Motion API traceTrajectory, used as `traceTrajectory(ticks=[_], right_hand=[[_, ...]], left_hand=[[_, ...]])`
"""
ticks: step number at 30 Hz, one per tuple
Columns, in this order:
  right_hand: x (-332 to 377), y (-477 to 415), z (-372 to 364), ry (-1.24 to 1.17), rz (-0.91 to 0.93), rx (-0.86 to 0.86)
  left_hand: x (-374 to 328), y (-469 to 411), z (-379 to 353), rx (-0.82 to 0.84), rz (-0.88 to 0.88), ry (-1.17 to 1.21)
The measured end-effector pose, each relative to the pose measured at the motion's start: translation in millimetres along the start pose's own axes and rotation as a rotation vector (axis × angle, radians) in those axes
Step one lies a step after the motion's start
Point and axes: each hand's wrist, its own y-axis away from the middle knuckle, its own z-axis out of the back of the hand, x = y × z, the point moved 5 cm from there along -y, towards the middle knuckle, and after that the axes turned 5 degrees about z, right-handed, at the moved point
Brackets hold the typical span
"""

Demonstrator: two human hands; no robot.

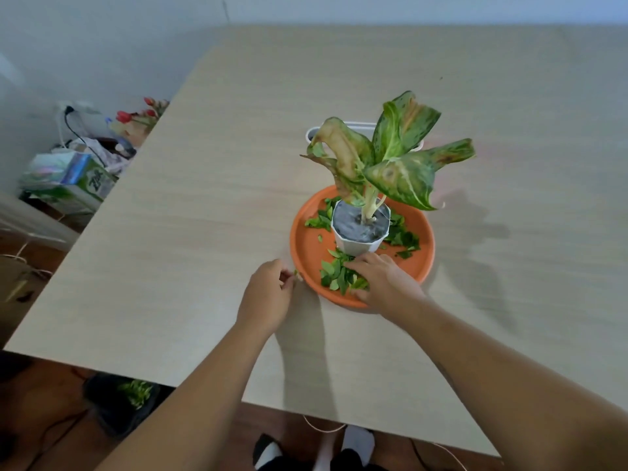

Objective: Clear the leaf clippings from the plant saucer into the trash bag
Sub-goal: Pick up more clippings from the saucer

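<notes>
An orange plant saucer (pixel 307 246) sits on the light wooden table (pixel 204 198). A white pot (pixel 360 246) with a variegated plant (pixel 397 158) stands in it. Green leaf clippings (pixel 334 275) lie around the pot in the saucer, with a heap at the near rim and more at the right (pixel 402 239). My right hand (pixel 384 280) rests on the near heap, fingers curled over the clippings. My left hand (pixel 272 294) is on the table just left of the saucer's rim, fingertips pinched on a small green bit. A black trash bag (pixel 119 402) with clippings inside sits on the floor below the table's near edge.
A white container (pixel 314 132) stands behind the plant. Boxes, cables and red flowers (pixel 142 112) crowd the floor at the left. White cords run along the floor near my feet (pixel 356 443).
</notes>
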Motion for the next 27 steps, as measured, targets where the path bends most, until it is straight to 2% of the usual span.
traceTrajectory(ticks=[3, 8, 11, 13, 17, 21, 23, 25, 27], right_hand=[[17.3, -9.6, -4.8, 0.111, 0.115, 0.046], [5.6, -9.4, -1.6, 0.226, 0.165, 0.148], [-13.7, -1.0, 10.3, 0.224, 0.126, 0.120], [-31.1, 2.8, 20.6, 0.223, 0.028, 0.072], [-47.9, 2.0, 23.1, 0.195, -0.110, 0.108], [-37.4, 1.3, 8.7, 0.041, -0.057, 0.128], [-36.3, 3.7, 9.8, -0.004, -0.046, 0.101], [-39.5, 6.2, 15.3, 0.042, -0.093, 0.044], [-41.4, 7.0, 16.9, 0.087, -0.145, 0.046]], left_hand=[[-21.0, -6.0, 2.1, -0.009, -0.094, -0.005], [-42.6, -16.9, -18.3, 0.144, -0.155, -0.119], [-56.2, -18.9, -38.9, 0.186, -0.230, -0.461], [-62.8, -17.4, -52.2, 0.177, -0.236, -0.568], [-65.6, -14.5, -70.8, 0.192, -0.214, -0.422], [-68.4, -15.2, -72.1, 0.249, -0.245, -0.335], [-66.5, -18.7, -68.2, 0.227, -0.234, -0.296], [-63.4, -21.3, -64.9, 0.201, -0.207, -0.265], [-63.6, -20.2, -69.3, 0.256, -0.202, -0.288]])
